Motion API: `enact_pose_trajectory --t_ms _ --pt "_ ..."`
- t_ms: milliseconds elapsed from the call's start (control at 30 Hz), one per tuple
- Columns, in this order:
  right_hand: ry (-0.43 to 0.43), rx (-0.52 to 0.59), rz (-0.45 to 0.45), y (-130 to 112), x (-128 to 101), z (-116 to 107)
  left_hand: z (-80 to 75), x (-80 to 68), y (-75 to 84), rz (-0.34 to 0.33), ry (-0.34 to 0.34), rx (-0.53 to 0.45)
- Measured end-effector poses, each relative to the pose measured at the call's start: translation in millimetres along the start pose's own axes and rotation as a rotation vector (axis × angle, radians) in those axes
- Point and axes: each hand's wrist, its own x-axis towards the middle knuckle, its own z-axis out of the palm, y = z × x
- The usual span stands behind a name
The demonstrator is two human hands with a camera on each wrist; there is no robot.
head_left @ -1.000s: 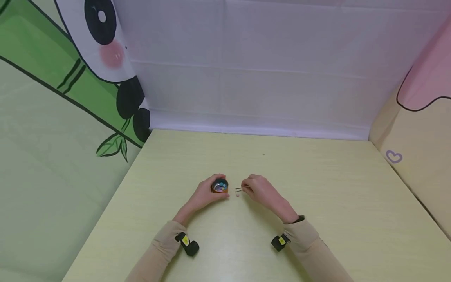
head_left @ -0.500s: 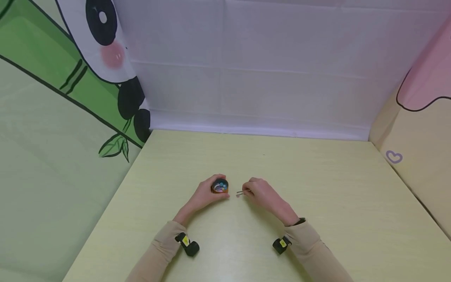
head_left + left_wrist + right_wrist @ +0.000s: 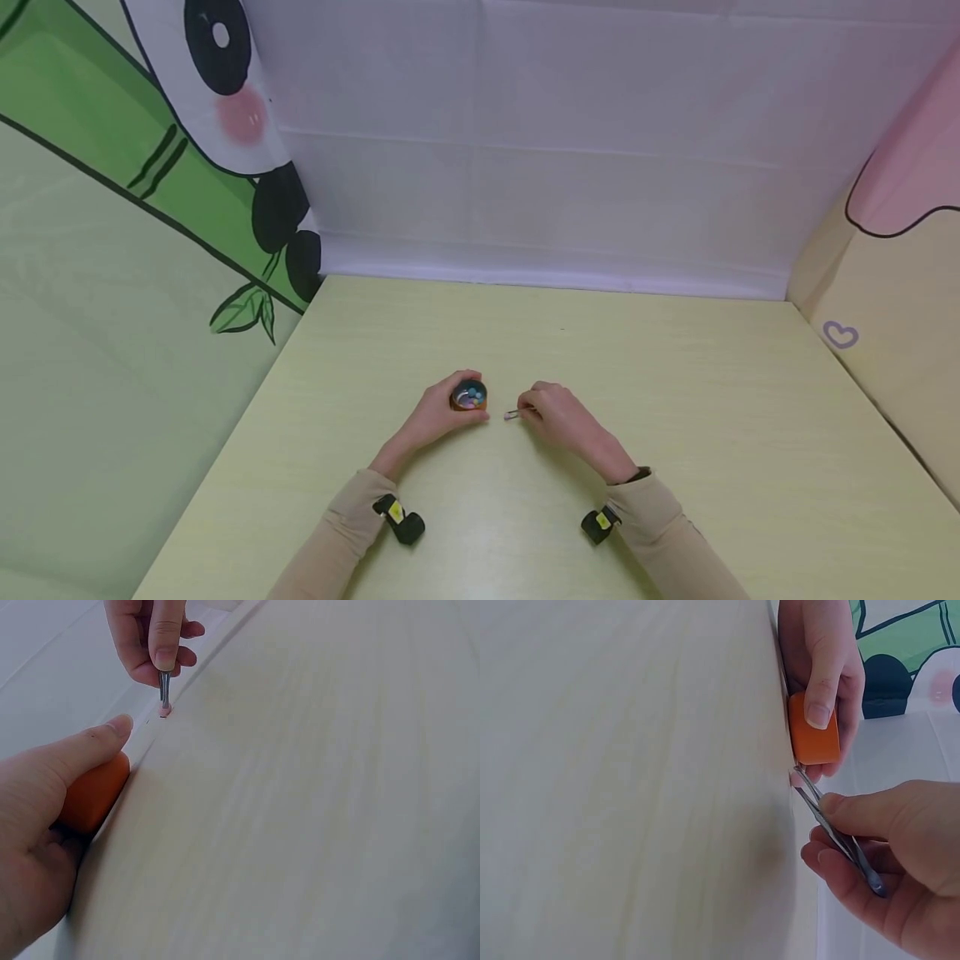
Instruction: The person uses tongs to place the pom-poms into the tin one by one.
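Note:
My left hand (image 3: 438,411) grips a small orange container (image 3: 814,735) that stands on the table, thumb on the near side and fingers round the far side. Its dark inside holds several small blue, yellow and pink beads (image 3: 472,397). To its right, my right hand (image 3: 557,411) pinches metal tweezers (image 3: 840,838) between thumb and fingers, tips pointing left and down. A small pink bead (image 3: 165,710) sits between the tweezer tips, close over the tabletop and a short way from the container.
Both hands work over a pale wooden table (image 3: 660,358). A white cloth backdrop (image 3: 555,183) rises along its far edge, with printed panels at left and right. Black wrist cameras (image 3: 405,525) are strapped to both sleeves.
My right hand has shifted slightly toward me, and the tweezer tips have gone from spread beside the pink bead to closed in around it. The left hand and container stay put.

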Motion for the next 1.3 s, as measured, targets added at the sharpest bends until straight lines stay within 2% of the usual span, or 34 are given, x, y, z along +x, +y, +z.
enact_pose_trajectory --t_ms 567,1300 --pt "0.025 -0.010 -0.019 8.5 4.1 -4.2 4.3 6.0 2.0 0.000 0.011 -0.001" --pt "0.050 -0.025 -0.105 18.1 29.1 -29.8 14.2 18.5 6.1 -0.035 0.038 -0.011"
